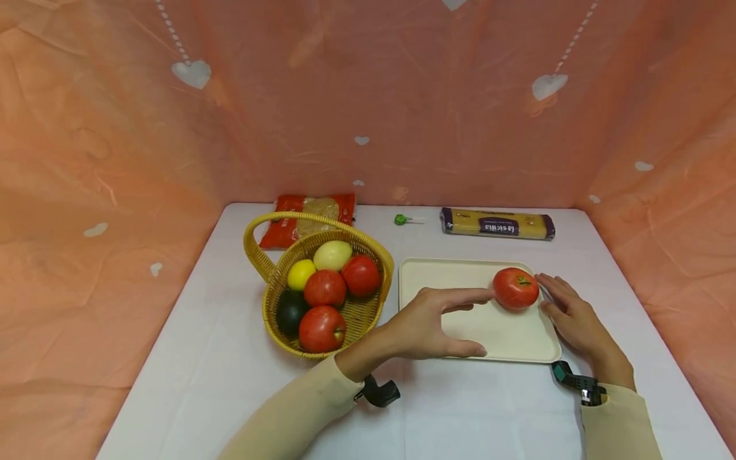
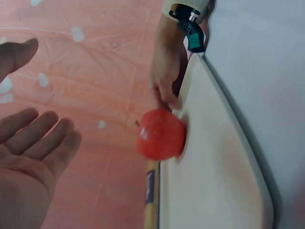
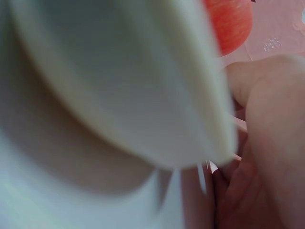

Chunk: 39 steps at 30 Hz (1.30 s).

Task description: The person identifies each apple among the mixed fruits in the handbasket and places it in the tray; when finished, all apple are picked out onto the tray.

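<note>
My left hand point(image 1: 428, 322) reaches over the front of a cream tray point(image 1: 460, 275), fingers extended and thumb held well apart, with nothing between them. In the left wrist view its palm and fingers point(image 2: 35, 148) stand apart from a red apple point(image 2: 161, 135). That apple point(image 1: 515, 289) sits near the tray's back right corner, stem upward. Close on its right, my right hand point(image 1: 577, 322) lies along the tray's right rim, fingers fairly straight and thumb at the rim. In the right wrist view, the tray's blurred rim point(image 3: 209, 95) partly hides this hand point(image 3: 276, 124).
Left of the tray, a yellow wicker basket point(image 1: 368, 319) with a tall handle contains several fruits, including red apples point(image 1: 322, 329). Behind it lies a red packet point(image 1: 345, 207). A green lollipop point(image 1: 400, 220) and a pasta pack point(image 1: 497, 223) lie along the table's back edge.
</note>
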Each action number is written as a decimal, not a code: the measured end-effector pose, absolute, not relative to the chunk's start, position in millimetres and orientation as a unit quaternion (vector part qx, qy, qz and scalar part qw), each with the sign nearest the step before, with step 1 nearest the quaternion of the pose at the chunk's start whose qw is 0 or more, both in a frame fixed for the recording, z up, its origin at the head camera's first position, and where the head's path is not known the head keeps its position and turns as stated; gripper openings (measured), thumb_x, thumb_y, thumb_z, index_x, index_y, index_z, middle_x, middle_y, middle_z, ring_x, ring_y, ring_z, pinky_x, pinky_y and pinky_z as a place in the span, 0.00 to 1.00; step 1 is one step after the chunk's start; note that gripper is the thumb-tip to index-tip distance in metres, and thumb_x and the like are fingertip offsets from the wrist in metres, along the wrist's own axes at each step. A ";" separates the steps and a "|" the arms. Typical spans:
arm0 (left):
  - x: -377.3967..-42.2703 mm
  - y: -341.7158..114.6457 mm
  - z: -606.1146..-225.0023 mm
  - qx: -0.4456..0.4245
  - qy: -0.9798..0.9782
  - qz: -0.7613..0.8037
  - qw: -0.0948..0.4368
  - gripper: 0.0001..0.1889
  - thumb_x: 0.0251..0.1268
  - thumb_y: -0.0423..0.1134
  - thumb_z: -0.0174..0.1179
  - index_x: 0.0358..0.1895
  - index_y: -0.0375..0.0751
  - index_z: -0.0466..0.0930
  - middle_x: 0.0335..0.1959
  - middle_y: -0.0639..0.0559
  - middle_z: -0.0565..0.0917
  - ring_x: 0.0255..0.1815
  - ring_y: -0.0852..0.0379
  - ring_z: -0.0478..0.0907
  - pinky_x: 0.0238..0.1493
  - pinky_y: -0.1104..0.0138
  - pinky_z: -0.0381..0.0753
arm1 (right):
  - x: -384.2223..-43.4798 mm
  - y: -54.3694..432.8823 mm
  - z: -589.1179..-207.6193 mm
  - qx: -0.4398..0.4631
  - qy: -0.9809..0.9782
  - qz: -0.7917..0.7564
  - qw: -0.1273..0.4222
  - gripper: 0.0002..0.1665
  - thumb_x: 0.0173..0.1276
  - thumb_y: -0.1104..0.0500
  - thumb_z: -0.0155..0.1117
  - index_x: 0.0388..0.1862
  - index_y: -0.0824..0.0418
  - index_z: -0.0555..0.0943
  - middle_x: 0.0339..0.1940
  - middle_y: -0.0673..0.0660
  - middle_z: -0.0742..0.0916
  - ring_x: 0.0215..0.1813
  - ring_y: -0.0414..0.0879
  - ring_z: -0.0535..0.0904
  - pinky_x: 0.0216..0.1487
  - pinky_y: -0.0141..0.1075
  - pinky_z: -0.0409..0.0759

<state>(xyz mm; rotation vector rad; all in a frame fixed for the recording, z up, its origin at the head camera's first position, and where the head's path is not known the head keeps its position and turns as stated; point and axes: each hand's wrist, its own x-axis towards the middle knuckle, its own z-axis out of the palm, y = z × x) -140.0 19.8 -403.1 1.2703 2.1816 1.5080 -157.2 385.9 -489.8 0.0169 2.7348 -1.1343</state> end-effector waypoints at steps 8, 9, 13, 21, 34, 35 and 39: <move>-136.2 -31.8 -398.6 0.434 0.744 0.499 0.098 0.37 0.61 0.37 0.82 0.75 0.42 0.80 0.71 0.46 0.86 0.67 0.57 0.86 0.72 0.67 0.82 | -157.2 388.0 -488.5 0.012 0.918 -0.384 0.095 0.39 0.91 0.49 0.48 0.93 0.53 0.52 0.92 0.71 0.51 0.92 0.72 0.34 0.77 0.84 0.42; -135.4 -39.2 -398.5 0.434 0.747 0.495 0.095 0.37 0.61 0.37 0.82 0.75 0.42 0.81 0.70 0.46 0.86 0.66 0.57 0.87 0.71 0.66 0.83 | -157.0 387.7 -488.3 0.012 0.918 -0.385 0.094 0.39 0.91 0.49 0.48 0.93 0.53 0.52 0.92 0.71 0.51 0.92 0.72 0.34 0.77 0.84 0.42; -131.6 -70.5 -396.3 0.426 0.766 0.474 0.081 0.36 0.60 0.37 0.83 0.73 0.42 0.82 0.68 0.48 0.88 0.63 0.56 0.88 0.67 0.64 0.87 | -156.5 386.0 -487.4 0.013 0.917 -0.388 0.095 0.39 0.91 0.50 0.48 0.93 0.53 0.52 0.92 0.72 0.51 0.92 0.72 0.34 0.77 0.84 0.42; -121.8 -135.8 -393.0 0.362 0.848 0.382 0.057 0.34 0.61 0.43 0.83 0.72 0.50 0.84 0.67 0.55 0.88 0.68 0.57 0.84 0.71 0.52 0.85 | -155.6 385.2 -489.6 0.013 0.914 -0.396 0.091 0.38 0.91 0.51 0.47 0.93 0.53 0.52 0.92 0.71 0.51 0.92 0.72 0.33 0.78 0.83 0.41; -106.6 -182.7 -397.3 0.276 0.927 0.245 0.065 0.29 0.63 0.37 0.80 0.68 0.42 0.85 0.68 0.43 0.85 0.67 0.41 0.81 0.65 0.43 0.87 | -156.2 384.6 -490.8 0.013 0.916 -0.392 0.087 0.38 0.91 0.50 0.47 0.93 0.52 0.52 0.92 0.70 0.51 0.92 0.71 0.33 0.78 0.83 0.41; -106.6 -182.6 -397.5 0.271 0.930 0.237 0.072 0.29 0.63 0.36 0.79 0.69 0.41 0.85 0.69 0.42 0.84 0.67 0.39 0.80 0.65 0.42 0.86 | -156.3 384.6 -490.7 0.012 0.916 -0.392 0.087 0.38 0.91 0.50 0.48 0.93 0.53 0.53 0.92 0.70 0.51 0.92 0.72 0.34 0.78 0.84 0.41; -108.5 -179.8 -400.0 0.262 0.934 0.227 0.085 0.30 0.62 0.35 0.79 0.69 0.38 0.84 0.70 0.39 0.82 0.69 0.37 0.78 0.67 0.41 0.85 | -156.3 384.1 -491.5 0.011 0.914 -0.396 0.084 0.38 0.91 0.51 0.48 0.93 0.53 0.53 0.92 0.71 0.52 0.92 0.72 0.34 0.78 0.83 0.41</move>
